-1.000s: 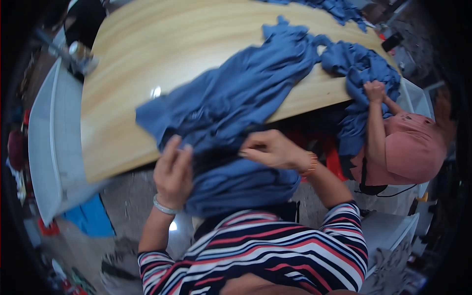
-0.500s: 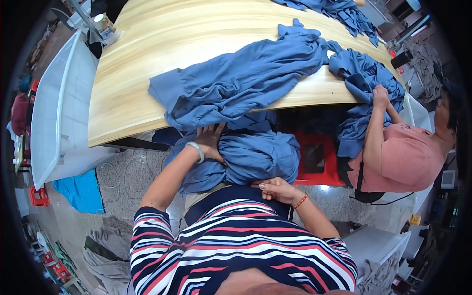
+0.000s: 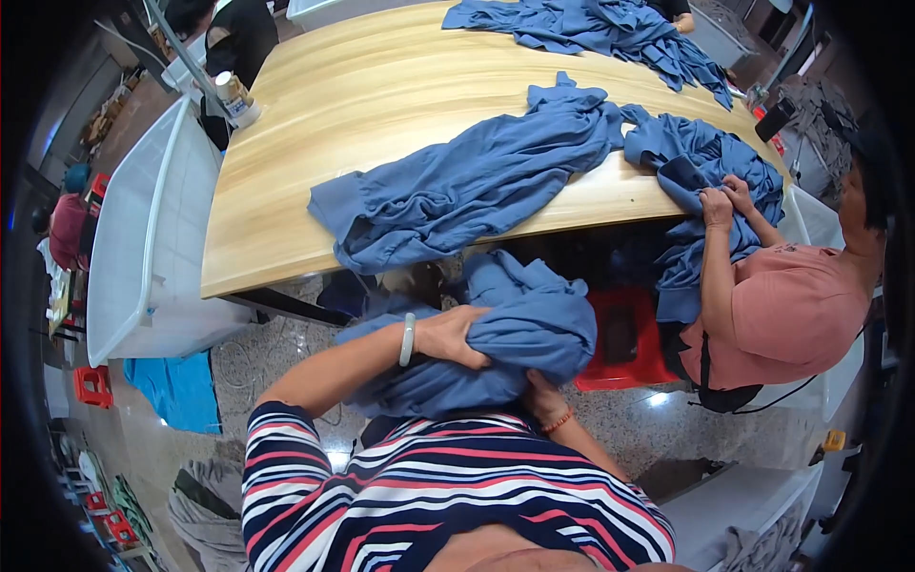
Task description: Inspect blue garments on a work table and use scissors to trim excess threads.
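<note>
Fingers (image 3: 469,357) of left hand (image 3: 448,336) and right hand (image 3: 547,400), I note, are curled closed on bunched blue fabric (image 3: 529,319) beside the pale wood-grain surface (image 3: 324,124).

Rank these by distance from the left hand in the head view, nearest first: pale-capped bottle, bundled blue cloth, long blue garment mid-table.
1. Bundled blue cloth: gripped by the left hand, bulging to its right.
2. Long blue garment: ahead, on the table.
3. Pale-capped bottle: ahead and left, at the table's left edge.

The bundled blue cloth (image 3: 543,319) looks matt and wrinkled; the pale wood-grain tabletop (image 3: 381,105) is smooth; the speckled grey stone-like floor (image 3: 634,424) shines glossily.
</note>
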`<move>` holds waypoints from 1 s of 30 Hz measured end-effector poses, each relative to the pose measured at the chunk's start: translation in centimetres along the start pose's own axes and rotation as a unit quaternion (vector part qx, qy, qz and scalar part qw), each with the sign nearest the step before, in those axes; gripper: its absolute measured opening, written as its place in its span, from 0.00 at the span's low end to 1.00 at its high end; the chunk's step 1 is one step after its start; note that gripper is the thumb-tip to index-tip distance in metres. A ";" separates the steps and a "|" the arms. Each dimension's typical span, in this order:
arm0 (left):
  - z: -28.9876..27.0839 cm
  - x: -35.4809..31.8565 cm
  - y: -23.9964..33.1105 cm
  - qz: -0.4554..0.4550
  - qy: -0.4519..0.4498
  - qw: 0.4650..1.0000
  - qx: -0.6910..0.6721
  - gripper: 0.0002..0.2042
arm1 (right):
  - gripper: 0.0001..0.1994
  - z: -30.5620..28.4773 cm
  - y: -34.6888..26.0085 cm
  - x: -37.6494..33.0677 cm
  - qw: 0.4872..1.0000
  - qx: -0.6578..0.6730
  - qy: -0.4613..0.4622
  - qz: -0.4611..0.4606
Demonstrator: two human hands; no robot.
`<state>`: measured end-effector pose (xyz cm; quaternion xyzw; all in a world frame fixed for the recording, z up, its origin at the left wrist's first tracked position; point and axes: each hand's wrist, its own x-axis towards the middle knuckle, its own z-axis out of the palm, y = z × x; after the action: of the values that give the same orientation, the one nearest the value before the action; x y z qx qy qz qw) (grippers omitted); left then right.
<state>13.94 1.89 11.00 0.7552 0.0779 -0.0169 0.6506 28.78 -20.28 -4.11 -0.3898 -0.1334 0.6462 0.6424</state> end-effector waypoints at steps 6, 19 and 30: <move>-2.7 1.5 13.2 0.193 -0.012 0.979 0.068 0.33 | 0.31 -3.0 -7.0 1.0 0.966 -0.067 -0.092 -0.231; -18.1 1.3 22.8 -0.029 0.207 0.845 0.493 0.26 | 0.18 22.5 -28.0 12.8 0.874 -0.399 0.017 -0.278; -22.2 2.3 3.3 -0.150 0.253 0.853 0.431 0.38 | 0.13 9.2 -23.5 19.4 0.872 -0.487 0.038 -0.030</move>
<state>14.97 23.49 17.32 0.9172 0.3373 0.0454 0.2072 42.15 4.15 11.36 -0.6732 -0.4191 0.4641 0.3948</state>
